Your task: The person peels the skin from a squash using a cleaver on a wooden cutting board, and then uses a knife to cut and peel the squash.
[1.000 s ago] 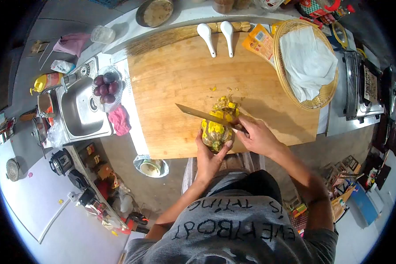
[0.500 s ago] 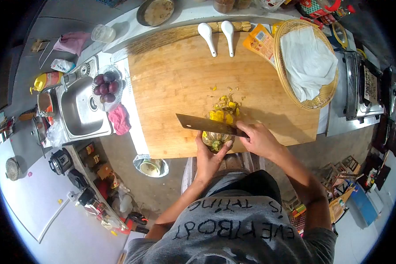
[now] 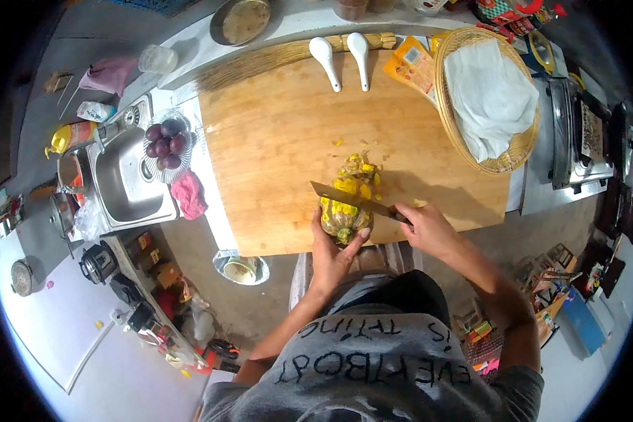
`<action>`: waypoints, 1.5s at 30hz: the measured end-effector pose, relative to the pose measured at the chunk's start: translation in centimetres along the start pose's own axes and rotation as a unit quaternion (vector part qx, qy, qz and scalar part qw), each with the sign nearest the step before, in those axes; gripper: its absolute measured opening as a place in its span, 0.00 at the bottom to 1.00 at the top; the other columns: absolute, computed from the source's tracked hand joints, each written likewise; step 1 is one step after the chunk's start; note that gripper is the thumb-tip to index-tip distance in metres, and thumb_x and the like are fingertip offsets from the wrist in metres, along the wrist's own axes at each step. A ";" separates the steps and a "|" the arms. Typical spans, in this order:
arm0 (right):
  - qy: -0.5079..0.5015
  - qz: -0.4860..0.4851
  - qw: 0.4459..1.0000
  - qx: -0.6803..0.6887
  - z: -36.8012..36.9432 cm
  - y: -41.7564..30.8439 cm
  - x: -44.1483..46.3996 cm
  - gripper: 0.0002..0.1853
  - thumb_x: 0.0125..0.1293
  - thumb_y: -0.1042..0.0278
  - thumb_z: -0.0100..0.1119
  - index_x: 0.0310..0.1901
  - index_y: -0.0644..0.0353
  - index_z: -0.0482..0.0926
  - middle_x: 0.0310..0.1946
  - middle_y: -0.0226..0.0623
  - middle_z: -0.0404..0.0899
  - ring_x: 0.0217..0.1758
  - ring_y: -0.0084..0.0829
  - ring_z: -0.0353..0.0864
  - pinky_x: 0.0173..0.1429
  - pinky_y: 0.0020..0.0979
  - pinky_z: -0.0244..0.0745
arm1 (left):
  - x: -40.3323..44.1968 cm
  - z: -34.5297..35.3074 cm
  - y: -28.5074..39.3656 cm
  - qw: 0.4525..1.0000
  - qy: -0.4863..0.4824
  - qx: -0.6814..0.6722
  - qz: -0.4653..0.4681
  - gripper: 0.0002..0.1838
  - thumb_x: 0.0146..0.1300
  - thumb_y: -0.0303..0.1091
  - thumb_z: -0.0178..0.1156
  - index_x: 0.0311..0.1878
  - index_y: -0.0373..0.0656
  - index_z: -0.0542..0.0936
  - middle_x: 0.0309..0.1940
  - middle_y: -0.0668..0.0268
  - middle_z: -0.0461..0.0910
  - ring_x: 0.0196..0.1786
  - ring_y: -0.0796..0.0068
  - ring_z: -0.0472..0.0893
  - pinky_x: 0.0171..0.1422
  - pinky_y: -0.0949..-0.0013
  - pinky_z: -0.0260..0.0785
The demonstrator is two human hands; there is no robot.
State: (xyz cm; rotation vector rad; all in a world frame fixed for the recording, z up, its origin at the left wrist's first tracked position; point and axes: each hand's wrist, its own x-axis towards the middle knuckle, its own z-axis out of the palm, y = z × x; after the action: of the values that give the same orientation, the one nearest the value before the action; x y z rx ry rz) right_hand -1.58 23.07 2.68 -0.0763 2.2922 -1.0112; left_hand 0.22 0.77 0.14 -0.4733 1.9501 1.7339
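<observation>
A small ribbed pumpkin (image 3: 335,226), partly peeled to yellow flesh, rests near the front edge of the wooden cutting board (image 3: 267,141), its green stem toward me. My left hand (image 3: 329,259) grips it from the near side, thumb at the right and fingers along the left. My right hand (image 3: 430,228) is closed around the handle of a kitchen cleaver (image 3: 350,199). The blade lies across the far part of the pumpkin, seen nearly edge-on; exact contact is hard to make out. Yellow and brown peelings (image 3: 359,167) are heaped just beyond it.
Two white spoons (image 3: 359,60) and a straw broom (image 3: 274,62) lie along the board's far edge. An orange packet (image 3: 409,65) adjoins a wicker basket (image 3: 459,144) with white cloth. Left stand a plate of plums (image 3: 167,172) and a sink (image 3: 123,200); a stove (image 3: 577,141) is right.
The cleaver has shifted right with my right hand, and its blade has turned to show a narrower face. More of the pumpkin's yellow peeled top now shows. My left hand keeps its grip.
</observation>
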 end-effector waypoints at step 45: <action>0.090 -0.006 0.995 0.035 0.1 -1.6 2.9 0.16 0.61 0.71 0.55 0.51 0.63 0.73 0.25 0.53 0.78 0.31 0.56 0.79 0.35 0.49 0.74 | 0.0 0.5 -0.1 0.999 -0.014 -0.034 0.034 0.46 0.56 0.30 0.70 0.67 0.29 0.48 0.58 0.50 0.66 0.59 0.65 0.71 0.63 0.66 0.66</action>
State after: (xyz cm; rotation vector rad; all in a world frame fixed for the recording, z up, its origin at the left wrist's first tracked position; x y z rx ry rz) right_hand -4.11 21.07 2.19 0.0315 2.4168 -1.1457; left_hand 0.34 1.23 0.04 -0.4090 1.9136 1.8456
